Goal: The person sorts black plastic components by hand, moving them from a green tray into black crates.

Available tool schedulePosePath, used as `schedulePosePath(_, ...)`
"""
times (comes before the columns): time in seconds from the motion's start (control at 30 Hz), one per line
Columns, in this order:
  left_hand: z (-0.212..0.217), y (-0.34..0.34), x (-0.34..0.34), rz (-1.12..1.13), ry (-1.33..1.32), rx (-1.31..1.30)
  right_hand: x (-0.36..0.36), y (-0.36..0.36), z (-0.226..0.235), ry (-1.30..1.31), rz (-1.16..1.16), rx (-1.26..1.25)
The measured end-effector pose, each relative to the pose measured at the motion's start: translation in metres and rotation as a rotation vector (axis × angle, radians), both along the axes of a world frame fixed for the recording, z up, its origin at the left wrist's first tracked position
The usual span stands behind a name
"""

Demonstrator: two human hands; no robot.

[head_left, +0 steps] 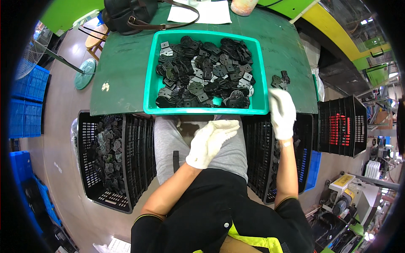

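Observation:
In front of me a teal tray (147,84) stands on the green table, heaped with black plastic parts (206,67), flat and rounded with square tabs. Over my lap, just short of the tray's near rim, my left hand (213,142) in a white glove is open, its fingers stretched out side by side. I see nothing held in it. Beside the tray's right rim my right hand (282,114), gloved too, reaches over the table edge with fingers extended and nothing visible in them. Just beyond its fingertips lie a few loose black parts (281,80).
Black crates stand either side of my legs; the left crate (90,168) holds many dark parts. Another black crate (358,126) is farther right. A dark bag (126,17), white paper (202,12) and a pinkish container (243,6) sit on the green table (122,71).

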State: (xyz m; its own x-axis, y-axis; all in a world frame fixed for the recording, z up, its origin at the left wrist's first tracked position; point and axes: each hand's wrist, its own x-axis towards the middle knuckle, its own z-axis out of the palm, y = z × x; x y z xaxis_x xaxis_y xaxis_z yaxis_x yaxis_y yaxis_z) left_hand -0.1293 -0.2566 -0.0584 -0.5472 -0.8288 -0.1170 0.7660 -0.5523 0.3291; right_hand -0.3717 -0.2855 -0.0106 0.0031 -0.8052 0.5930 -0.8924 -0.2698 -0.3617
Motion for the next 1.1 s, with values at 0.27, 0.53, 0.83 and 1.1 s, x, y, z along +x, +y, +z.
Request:
schedulePosePath(0.27,0.015,0.003,0.009,0.124,-0.117,-0.169,0.016,-0.079,0.017,0.574,0.192,0.347)
schedulePosePath(0.53,0.040,-0.004,-0.005,0.220,-0.166,-0.115,0.046,-0.015,0.047,-0.706,0.111,0.453)
schedulePosePath(0.83,0.041,-0.013,0.007,0.278,0.010,0.078,0.065,-0.079,0.017,-0.081,0.186,0.189)
schedulePosePath(1.1,0.039,-0.007,0.016,0.281,-0.124,0.101,0.062,-0.120,0.000,0.346,0.132,0.542)
